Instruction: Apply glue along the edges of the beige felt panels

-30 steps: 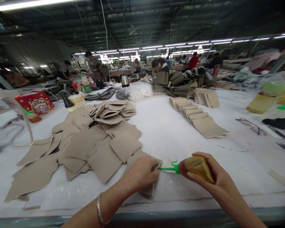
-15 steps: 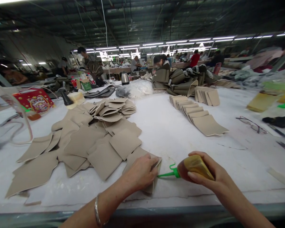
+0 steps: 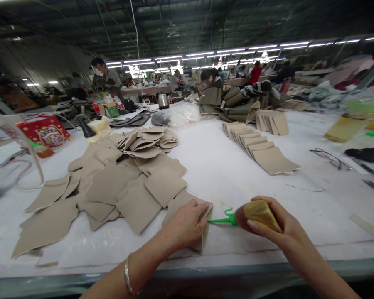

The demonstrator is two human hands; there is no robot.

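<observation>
My right hand [image 3: 276,224] is wrapped round a squeeze bottle of amber glue [image 3: 258,216], held on its side. Its thin green nozzle [image 3: 221,220] points left, and the tip meets the right edge of a beige padded fabric piece [image 3: 182,203]. Closed over that edge, my left hand [image 3: 187,224] grips the piece, which looks turned up there; the fingers partly hide it. To the left lies a loose heap of similar beige pieces [image 3: 139,203]. An overlapping row of them [image 3: 272,160] is laid out beyond my right hand.
On the right lie glasses [image 3: 330,159], a black glove [image 3: 364,154] and a tub of amber liquid [image 3: 343,129]. A red box [image 3: 46,131] stands at left. Behind are a clear plastic bag [image 3: 182,114], a kettle [image 3: 163,100] and dark padded pieces [image 3: 233,99]. Several people work farther back.
The bottle and its nozzle tip have shifted slightly up along the piece's edge. My left hand keeps its grip, and the view has moved a little.
</observation>
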